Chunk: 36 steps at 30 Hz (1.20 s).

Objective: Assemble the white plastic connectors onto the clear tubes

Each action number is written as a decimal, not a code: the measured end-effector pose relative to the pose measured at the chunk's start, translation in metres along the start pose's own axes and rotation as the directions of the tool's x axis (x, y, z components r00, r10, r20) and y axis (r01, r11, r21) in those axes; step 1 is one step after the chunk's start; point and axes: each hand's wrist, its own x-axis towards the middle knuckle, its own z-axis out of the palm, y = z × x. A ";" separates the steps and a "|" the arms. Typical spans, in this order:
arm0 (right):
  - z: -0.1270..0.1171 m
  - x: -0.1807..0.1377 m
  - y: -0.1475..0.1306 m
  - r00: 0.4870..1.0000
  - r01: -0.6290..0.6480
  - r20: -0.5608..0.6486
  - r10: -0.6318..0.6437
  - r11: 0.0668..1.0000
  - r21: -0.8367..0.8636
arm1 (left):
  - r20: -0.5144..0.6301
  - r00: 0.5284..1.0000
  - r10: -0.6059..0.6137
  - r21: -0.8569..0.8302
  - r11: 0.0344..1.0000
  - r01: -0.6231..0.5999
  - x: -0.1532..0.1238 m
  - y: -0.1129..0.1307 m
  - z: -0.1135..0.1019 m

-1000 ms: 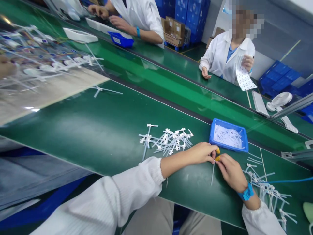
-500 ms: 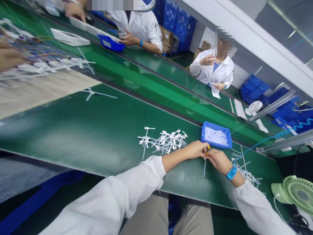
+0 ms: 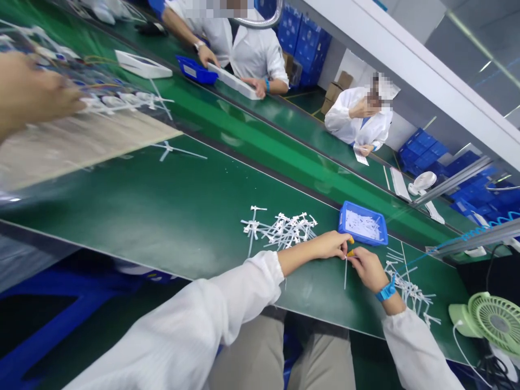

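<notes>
My left hand (image 3: 330, 245) is closed in a pinch on a thin whitish strip (image 3: 345, 275) that hangs down from the fingertips. From the other side my right hand (image 3: 366, 267) meets it, thumb and finger pinched at the strip's top end. Yellow covers show on fingertips of both hands. Whatever small part sits between the fingers is mostly hidden. Just beyond them stands a blue tray (image 3: 342, 223) filled with small white strips. A pile of white strips with small clips (image 3: 290, 228) lies left of my hands, and a second pile (image 3: 410, 290) lies to the right.
A green fan (image 3: 493, 319) stands at the bench's right end. The green bench (image 3: 162, 216) carries a beige board (image 3: 109, 142) with wired parts at left, where another person's hand (image 3: 36, 92) reaches in. Two co-workers in white coats sit across the conveyor.
My hands stay together at the strip with slightly shifted fingers. The view has shifted a little. Across the bench, one co-worker now holds a long white part in both hands.
</notes>
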 end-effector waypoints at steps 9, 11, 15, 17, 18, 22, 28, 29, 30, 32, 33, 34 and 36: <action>-0.001 0.007 0.009 0.993 0.075 0.086 -0.079 0.996 0.047 | -0.003 1.000 -0.029 -0.011 1.000 0.029 -0.001 0.001 0.000; 0.000 0.007 0.007 0.996 0.053 0.064 -0.057 0.997 0.055 | 0.001 0.999 -0.035 0.014 0.999 0.035 -0.001 0.002 -0.001; 0.008 -0.008 0.001 0.999 -0.003 -0.043 0.006 0.998 0.060 | 0.007 1.000 0.007 0.071 0.997 -0.008 -0.003 0.005 -0.003; 0.019 -0.024 0.000 0.989 -0.046 -0.138 0.060 0.994 0.102 | 0.005 0.999 0.037 0.109 0.993 -0.037 -0.004 0.007 -0.003; 0.026 -0.033 0.000 0.974 -0.076 -0.202 0.108 0.984 0.158 | 0.003 0.999 0.051 0.131 0.990 -0.051 -0.005 0.009 -0.003; 0.054 -0.063 -0.001 0.793 -0.203 -0.396 0.462 0.815 0.543 | 0.017 0.995 0.095 0.217 0.971 -0.096 -0.008 0.014 -0.002; 0.062 -0.070 -0.018 0.614 -0.199 -0.365 0.700 0.585 0.786 | 0.010 0.995 0.098 0.221 0.970 -0.098 -0.013 0.029 0.003; 0.060 -0.069 -0.021 0.609 -0.187 -0.359 0.708 0.568 0.802 | -0.002 0.996 0.093 0.168 0.982 -0.091 -0.014 0.032 0.005; 0.057 -0.069 -0.024 0.614 -0.175 -0.351 0.707 0.556 0.813 | -0.012 0.997 0.082 0.099 0.992 -0.081 -0.015 0.035 0.008; 0.053 -0.069 -0.030 0.643 -0.156 -0.336 0.688 0.547 0.822 | -0.026 0.999 0.043 -0.039 0.998 -0.044 -0.018 0.041 0.013; 0.051 -0.070 -0.032 0.663 -0.150 -0.327 0.674 0.547 0.823 | -0.030 0.999 0.019 -0.085 0.996 -0.021 -0.019 0.043 0.016; 0.050 -0.070 -0.035 0.685 -0.149 -0.315 0.657 0.549 0.822 | -0.035 0.999 -0.006 -0.118 0.993 0.002 -0.020 0.045 0.018; 0.049 -0.072 -0.038 0.729 -0.155 -0.285 0.622 0.556 0.816 | -0.048 0.998 -0.051 -0.165 0.985 0.042 -0.022 0.047 0.022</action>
